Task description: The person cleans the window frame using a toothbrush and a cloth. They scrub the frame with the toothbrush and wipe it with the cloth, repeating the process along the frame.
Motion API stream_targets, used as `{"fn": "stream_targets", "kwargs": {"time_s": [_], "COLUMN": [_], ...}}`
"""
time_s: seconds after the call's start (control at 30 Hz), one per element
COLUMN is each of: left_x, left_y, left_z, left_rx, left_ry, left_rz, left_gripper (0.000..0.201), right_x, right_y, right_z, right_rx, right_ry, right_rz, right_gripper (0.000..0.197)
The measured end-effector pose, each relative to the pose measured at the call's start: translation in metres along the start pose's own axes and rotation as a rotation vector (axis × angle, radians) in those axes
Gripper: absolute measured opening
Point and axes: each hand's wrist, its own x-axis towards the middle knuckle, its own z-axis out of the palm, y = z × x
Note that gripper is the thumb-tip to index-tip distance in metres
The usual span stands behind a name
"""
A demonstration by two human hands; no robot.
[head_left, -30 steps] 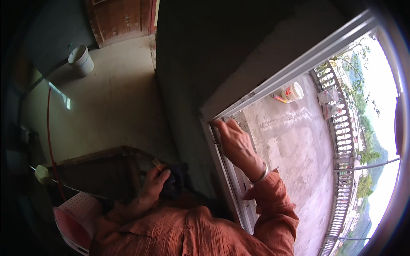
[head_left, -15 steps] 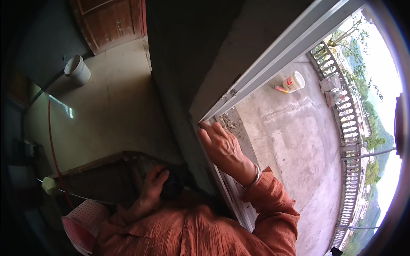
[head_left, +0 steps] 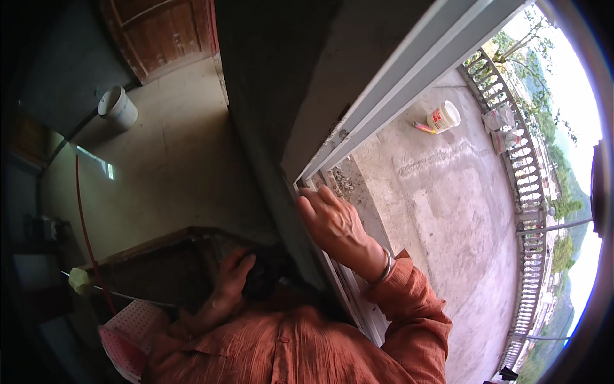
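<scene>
My right hand [head_left: 342,227], with a bangle [head_left: 385,265] at its wrist, reaches to the lower corner of a pale metal window frame [head_left: 409,83]. Its fingers are bent down into the frame's bottom channel, and their tips are hidden. Grit and rubble [head_left: 345,179] lie on the sill just beyond the knuckles. Lower and to the left, my left hand [head_left: 231,275] is curled closed beside a dark thing [head_left: 265,272]. Shadow hides what that hand holds, if anything.
A dark wall [head_left: 275,83] stands left of the frame. Indoors are a white bucket [head_left: 118,107], a wooden door [head_left: 163,38], a red cord [head_left: 83,217] and a pink perforated basket [head_left: 131,333]. Outside, another bucket [head_left: 444,116] stands on concrete before a balustrade [head_left: 527,192].
The view has shifted slightly. My right fingertips have drawn back a little from the frame's corner, showing more of the channel. My left hand stays in about the same place.
</scene>
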Motion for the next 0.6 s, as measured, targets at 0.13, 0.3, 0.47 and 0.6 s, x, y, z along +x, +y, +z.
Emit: {"fn": "stream_targets", "kwargs": {"time_s": [0.13,0.3,0.47,0.6], "left_x": [-0.004,-0.002,-0.002,0.0], "left_y": [-0.002,-0.004,0.001,-0.006], "left_z": [0.0,-0.002,-0.005,-0.011], "left_rx": [0.034,-0.016,0.031,0.039], "left_ry": [0.034,0.02,0.001,-0.018], "left_rz": [0.061,0.054,0.072,0.139], "left_gripper": [0.02,0.021,0.021,0.025], "right_x": [-0.007,0.009,0.008,0.013], "right_y": [0.01,0.014,0.018,0.009], "right_z": [-0.009,-0.009,-0.032,-0.053], "right_rx": [0.069,0.061,0.079,0.105], "right_ry": [-0.064,0.01,-0.287,-0.349], "right_rz": [0.017,-0.075,-0.03,-0.003], "right_gripper": [0.022,0.027,0.036,0.048]}}
